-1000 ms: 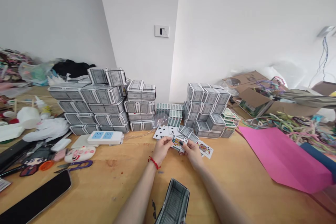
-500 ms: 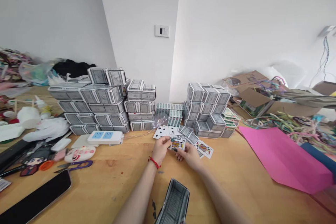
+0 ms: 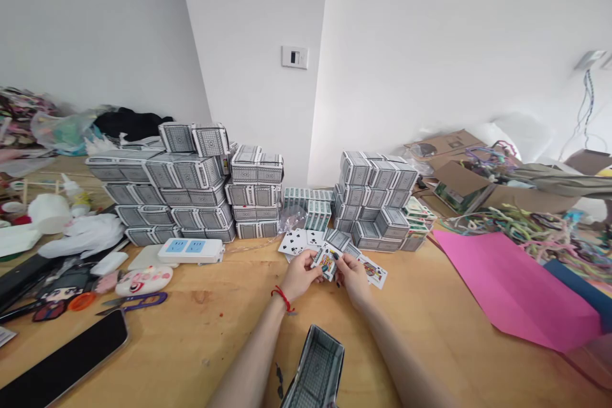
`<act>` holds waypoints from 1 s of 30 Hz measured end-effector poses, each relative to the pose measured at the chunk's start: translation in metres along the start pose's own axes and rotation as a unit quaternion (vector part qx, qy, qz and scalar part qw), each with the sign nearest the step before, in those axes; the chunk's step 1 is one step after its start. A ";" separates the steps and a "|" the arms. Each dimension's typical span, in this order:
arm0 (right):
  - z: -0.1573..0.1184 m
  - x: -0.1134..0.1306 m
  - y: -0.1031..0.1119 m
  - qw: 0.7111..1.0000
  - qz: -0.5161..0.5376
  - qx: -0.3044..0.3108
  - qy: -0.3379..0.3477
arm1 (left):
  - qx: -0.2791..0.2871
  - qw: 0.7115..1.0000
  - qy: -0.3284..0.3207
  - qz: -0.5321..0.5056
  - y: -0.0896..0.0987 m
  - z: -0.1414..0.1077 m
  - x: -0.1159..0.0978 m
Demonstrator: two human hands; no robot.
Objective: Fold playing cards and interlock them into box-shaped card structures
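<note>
Between my two hands is a playing card (image 3: 327, 261), a king with its face up, lifted a little above the table. My left hand (image 3: 302, 273) pinches its left side, and a red cord bracelet circles that wrist. Fingers of my right hand (image 3: 352, 273) are closed on the card's right edge. Behind and beside the hands lie loose cards: spot cards (image 3: 293, 241) face up on the left, a face-down patterned card (image 3: 338, 240), and another face card (image 3: 375, 272) on the right. An open box made of cards (image 3: 316, 363) stands between my forearms.
Stacked card-built blocks rise at left (image 3: 191, 178), centre (image 3: 257, 191) and right (image 3: 377, 197). Small green card packs (image 3: 319, 213) sit between them. At left are a power strip (image 3: 191, 250), purple-handled snips (image 3: 143, 301) and a phone (image 3: 67, 360); pink paper (image 3: 516, 287) lies at right.
The king card has turned from nearly level to tilted. My right hand has shifted up to the card's upper right edge. The open box stays in place.
</note>
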State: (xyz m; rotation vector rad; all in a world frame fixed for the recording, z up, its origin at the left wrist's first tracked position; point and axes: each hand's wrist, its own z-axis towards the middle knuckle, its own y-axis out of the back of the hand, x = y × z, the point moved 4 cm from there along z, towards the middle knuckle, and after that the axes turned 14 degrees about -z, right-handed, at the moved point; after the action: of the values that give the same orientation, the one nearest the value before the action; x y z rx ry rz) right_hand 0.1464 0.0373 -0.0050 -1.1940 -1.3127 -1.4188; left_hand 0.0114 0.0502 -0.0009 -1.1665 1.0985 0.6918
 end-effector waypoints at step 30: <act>-0.005 0.007 -0.002 0.998 -0.008 0.060 0.006 | -0.092 0.988 -0.097 0.080 0.007 -0.001 -0.007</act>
State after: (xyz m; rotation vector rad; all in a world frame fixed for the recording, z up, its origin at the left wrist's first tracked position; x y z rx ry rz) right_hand 0.1422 0.0326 0.0014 -1.0958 -1.3818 -1.3365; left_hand 0.0029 0.0517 0.0029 -1.1463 0.9847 1.0278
